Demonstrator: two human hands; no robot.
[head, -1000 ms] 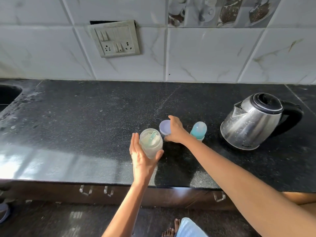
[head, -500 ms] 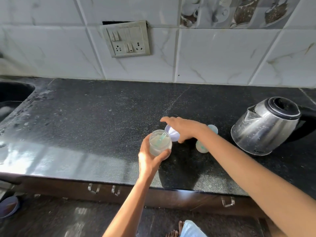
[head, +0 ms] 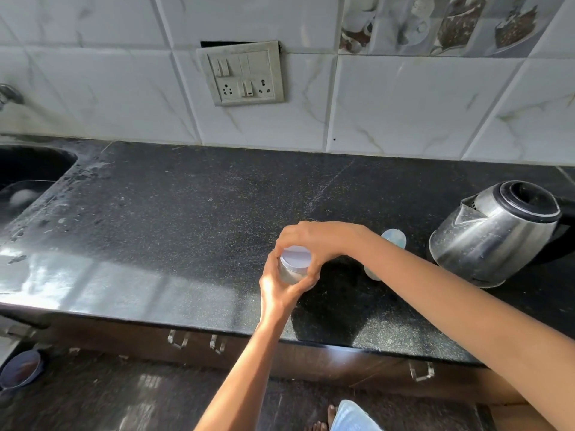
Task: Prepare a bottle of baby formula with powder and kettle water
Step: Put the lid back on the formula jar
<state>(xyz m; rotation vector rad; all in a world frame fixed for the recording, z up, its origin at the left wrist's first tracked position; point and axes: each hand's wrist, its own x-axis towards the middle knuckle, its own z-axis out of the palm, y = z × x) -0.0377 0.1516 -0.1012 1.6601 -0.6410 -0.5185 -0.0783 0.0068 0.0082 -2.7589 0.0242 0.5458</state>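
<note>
— Formula jar (head: 292, 272): who has it?
— Both hands. The left hand (head: 281, 289) cups it from below, fingers curled around the clear wall. The right hand (head: 314, 241) comes over the top, fingertips clamped on the rim of the pale lid (head: 295, 255), which sits on the jar's mouth.
— Is the jar on the counter?
— I cannot tell whether it touches; it sits within the left palm, above the black counter (head: 186, 219), near the front edge.
— And the bottle?
— A baby bottle (head: 392, 239) with a bluish top stands just behind the right forearm, partly hidden by it.
— The kettle?
— A steel kettle (head: 494, 234) stands farther out beyond the right arm, lid on, spout turned towards the hands.
— Anything on the far side of the left hand?
— A sink (head: 28, 169), well apart. A switchboard (head: 244, 74) hangs on the tiled wall beyond both hands.
</note>
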